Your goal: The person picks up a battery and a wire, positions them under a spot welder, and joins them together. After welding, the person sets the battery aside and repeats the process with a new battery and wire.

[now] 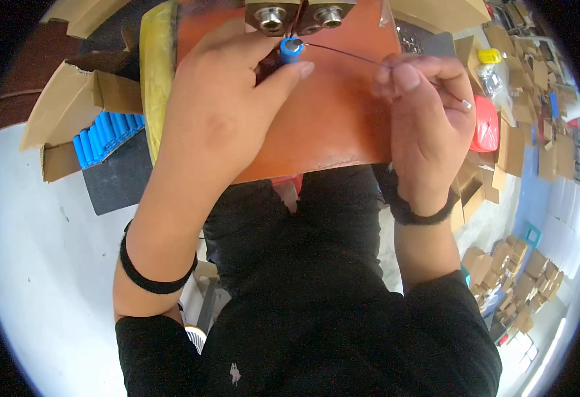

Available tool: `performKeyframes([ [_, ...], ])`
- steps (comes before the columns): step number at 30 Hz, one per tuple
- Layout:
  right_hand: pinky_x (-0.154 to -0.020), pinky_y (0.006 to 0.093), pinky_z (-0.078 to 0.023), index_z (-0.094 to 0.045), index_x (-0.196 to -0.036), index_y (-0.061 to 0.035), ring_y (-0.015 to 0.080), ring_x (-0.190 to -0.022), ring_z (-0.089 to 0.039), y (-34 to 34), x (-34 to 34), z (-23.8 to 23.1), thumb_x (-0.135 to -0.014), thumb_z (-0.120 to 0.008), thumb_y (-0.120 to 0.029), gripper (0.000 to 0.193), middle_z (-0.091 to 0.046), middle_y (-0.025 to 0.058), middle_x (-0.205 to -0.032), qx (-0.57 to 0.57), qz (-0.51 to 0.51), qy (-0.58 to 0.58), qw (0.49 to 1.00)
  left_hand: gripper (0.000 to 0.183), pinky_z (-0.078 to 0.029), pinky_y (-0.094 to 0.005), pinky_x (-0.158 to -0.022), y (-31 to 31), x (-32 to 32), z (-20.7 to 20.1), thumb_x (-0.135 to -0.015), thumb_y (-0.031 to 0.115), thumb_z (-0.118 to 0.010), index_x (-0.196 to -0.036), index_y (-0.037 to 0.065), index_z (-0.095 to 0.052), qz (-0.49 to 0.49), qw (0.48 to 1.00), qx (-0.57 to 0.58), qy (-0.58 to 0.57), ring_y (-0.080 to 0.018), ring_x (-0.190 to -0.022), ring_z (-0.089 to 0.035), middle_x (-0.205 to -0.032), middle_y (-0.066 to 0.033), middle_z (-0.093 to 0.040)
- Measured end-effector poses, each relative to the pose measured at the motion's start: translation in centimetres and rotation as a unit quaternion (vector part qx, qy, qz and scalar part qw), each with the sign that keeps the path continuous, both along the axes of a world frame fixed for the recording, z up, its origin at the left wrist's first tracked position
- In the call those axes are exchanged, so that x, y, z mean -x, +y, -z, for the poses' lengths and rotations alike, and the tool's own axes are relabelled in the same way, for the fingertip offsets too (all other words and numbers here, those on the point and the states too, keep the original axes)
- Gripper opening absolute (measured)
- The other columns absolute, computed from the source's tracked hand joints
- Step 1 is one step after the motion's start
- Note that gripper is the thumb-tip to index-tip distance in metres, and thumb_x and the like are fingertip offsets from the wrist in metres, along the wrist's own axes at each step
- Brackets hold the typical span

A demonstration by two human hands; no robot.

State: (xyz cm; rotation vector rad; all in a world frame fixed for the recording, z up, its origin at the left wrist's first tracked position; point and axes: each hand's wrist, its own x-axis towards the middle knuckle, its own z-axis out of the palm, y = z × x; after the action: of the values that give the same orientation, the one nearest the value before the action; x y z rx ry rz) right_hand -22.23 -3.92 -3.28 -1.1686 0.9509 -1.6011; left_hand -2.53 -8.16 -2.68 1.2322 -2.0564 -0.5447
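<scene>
My left hand (220, 112) is closed around a blue cylindrical battery cell (290, 57), thumb and fingers on its sides. The cell's metal end faces up, directly below two metal electrode blocks (298, 16) with bolts. From that end a thin dark wire (344, 52) runs out to the right. My right hand (430, 116) pinches the wire between thumb and forefinger. A small white connector (466, 104) on the wire's end shows beside the right fingers. Whether the electrode tips touch the cell cannot be made out.
Under my hands lies an orange-brown work surface (329, 129), with a yellow padded edge (153, 79) at left. A carton (65, 99) of blue cells (108, 135) stands left. To the right are a red container (486, 124), a yellow roll (490, 56) and several cardboard boxes (521, 278).
</scene>
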Motion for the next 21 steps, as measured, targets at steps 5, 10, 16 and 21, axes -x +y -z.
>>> performKeyframes([
  [5,-0.074,0.0278,-0.050,-0.056,-0.095,0.0021,0.0180,-0.079,-0.062,-0.1,0.0,0.0,-0.089,-0.060,0.001,0.007,-0.067,0.0143,-0.088,-0.013,0.017,0.005,1.000,0.024,-0.045,-0.0293,-0.065,0.5,0.7,-0.4,-0.083,0.023,-0.072,-0.098,0.004,-0.069,-0.031,0.997,-0.067,-0.002,-0.0159,-0.065,-0.055,-0.074,-0.0080,-0.063],
  [10,-0.075,0.0296,-0.049,-0.056,-0.096,0.0023,0.0202,-0.081,-0.060,-0.1,-0.1,0.1,-0.091,-0.058,0.000,0.006,-0.064,0.0151,-0.091,-0.029,0.013,0.028,0.999,0.024,-0.045,-0.0293,-0.064,0.6,0.9,-0.6,-0.083,0.022,-0.071,-0.098,0.003,-0.069,-0.048,0.992,-0.113,0.030,-0.0159,-0.065,-0.056,-0.074,-0.0083,-0.063],
  [16,-0.075,0.0282,-0.051,-0.056,-0.095,0.0034,0.0192,-0.080,-0.063,-0.2,-0.4,-0.1,-0.090,-0.060,0.001,0.007,-0.065,0.0153,-0.091,-0.037,0.034,0.058,0.997,0.024,-0.045,-0.0287,-0.065,0.6,0.8,-0.7,-0.084,0.022,-0.071,-0.100,0.003,-0.070,-0.043,0.992,-0.113,0.019,-0.0135,-0.067,-0.056,-0.076,-0.0069,-0.064],
  [21,-0.075,0.0275,-0.051,-0.058,-0.096,0.0040,0.0181,-0.077,-0.063,-0.2,-0.4,0.0,-0.090,-0.060,0.000,0.008,-0.067,0.0154,-0.091,-0.021,0.038,0.075,0.996,0.023,-0.045,-0.0277,-0.067,0.8,0.7,-0.8,-0.085,0.021,-0.070,-0.101,0.004,-0.070,-0.034,0.993,-0.107,0.029,-0.0130,-0.069,-0.057,-0.078,-0.0057,-0.065],
])
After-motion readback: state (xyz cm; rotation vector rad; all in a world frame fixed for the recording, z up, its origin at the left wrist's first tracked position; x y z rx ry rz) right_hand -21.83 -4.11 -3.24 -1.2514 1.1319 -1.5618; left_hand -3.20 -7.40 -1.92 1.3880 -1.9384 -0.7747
